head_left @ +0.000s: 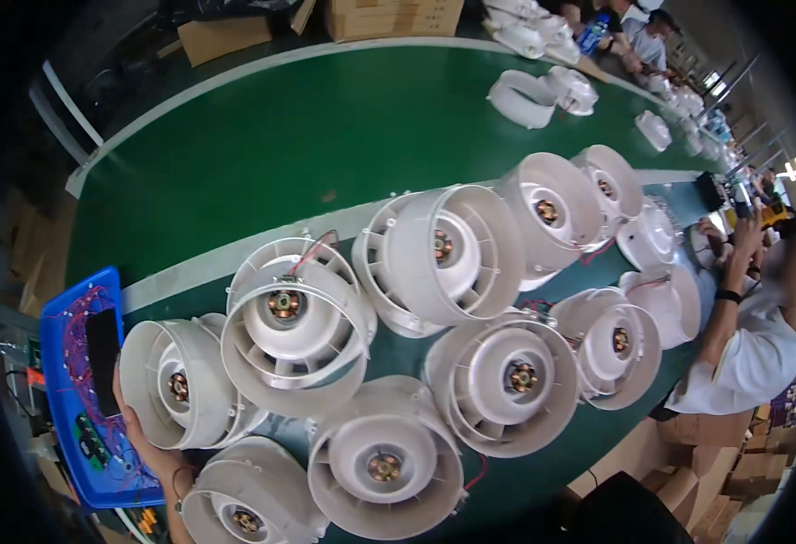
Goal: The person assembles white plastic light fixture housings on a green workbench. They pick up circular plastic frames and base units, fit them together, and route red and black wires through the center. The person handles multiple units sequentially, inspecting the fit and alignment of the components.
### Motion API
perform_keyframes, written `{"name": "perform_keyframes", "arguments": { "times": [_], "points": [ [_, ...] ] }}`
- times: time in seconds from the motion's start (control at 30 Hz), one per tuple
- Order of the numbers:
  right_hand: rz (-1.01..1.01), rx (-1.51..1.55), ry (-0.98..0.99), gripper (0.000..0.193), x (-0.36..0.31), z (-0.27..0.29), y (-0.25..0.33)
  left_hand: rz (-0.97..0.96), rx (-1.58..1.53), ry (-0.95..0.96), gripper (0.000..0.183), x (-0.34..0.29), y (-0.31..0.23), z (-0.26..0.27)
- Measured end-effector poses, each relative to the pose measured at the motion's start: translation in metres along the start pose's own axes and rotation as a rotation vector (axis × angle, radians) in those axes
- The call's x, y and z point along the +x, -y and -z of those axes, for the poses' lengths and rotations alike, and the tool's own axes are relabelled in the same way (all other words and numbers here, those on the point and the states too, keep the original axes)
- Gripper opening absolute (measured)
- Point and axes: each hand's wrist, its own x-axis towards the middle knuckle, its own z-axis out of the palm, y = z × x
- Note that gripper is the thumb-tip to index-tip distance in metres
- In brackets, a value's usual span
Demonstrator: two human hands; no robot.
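Observation:
My left hand (139, 437) reaches up from the lower edge, a thin band at its wrist. It lies against the left side of a white round fan housing (200, 385), gripping its outer wall; part of the fingers is hidden. Inside that housing sits a motor core with copper windings (179, 387). Beside the hand, a black phone (102, 363) rests on a blue tray (55, 381) holding a tangle of red and purple wires (79, 349). A taller open housing (294, 317) stands just right of the gripped one. My right hand is not in view.
Several more white fan housings (384, 453) crowd the work surface, some trailing red wires. Behind runs a green conveyor belt (262, 145) with loose white shells (523, 98). At the right a co-worker (742, 363) in white sits close. Cardboard boxes (393, 18) stand at the back.

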Motion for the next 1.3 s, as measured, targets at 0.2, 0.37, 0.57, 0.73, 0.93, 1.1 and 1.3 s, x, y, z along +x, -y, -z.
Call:
{"name": "perform_keyframes", "arguments": {
  "times": [0.2,0.37,0.57,0.73,0.93,1.1,1.3],
  "points": [
    [-0.044,0.006,-0.061,0.027,-0.018,0.002,-0.04,-0.122,0.405,0.38,0.067,-0.003,-0.055,-0.07],
    [-0.027,-0.027,-0.06,0.027,-0.035,0.004,-0.074,-0.007,0.746,0.372,0.07,0.035,-0.079,-0.051],
    [0.064,-0.054,0.05,0.028,-0.081,0.024,-0.116,-0.175,1.109,0.672,0.05,0.045,-0.116,-0.109],
    [0.5,0.132,0.383,0.03,-0.214,0.17,0.027,-0.04,1.038,0.556,0.041,0.053,-0.132,-0.1],
    [1.06,-0.18,-0.262,0.025,-0.274,0.303,0.129,-0.414,0.719,0.373,0.04,0.013,-0.221,-0.125],
    [1.137,0.466,-0.785,0.043,-0.259,0.33,0.251,-0.795,0.571,0.234,0.036,-0.054,-0.24,-0.159],
    [1.308,0.498,-0.246,0.068,-0.191,0.352,0.31,-1.139,0.707,0.472,0.048,-0.12,-0.224,-0.193]
  ]
}}
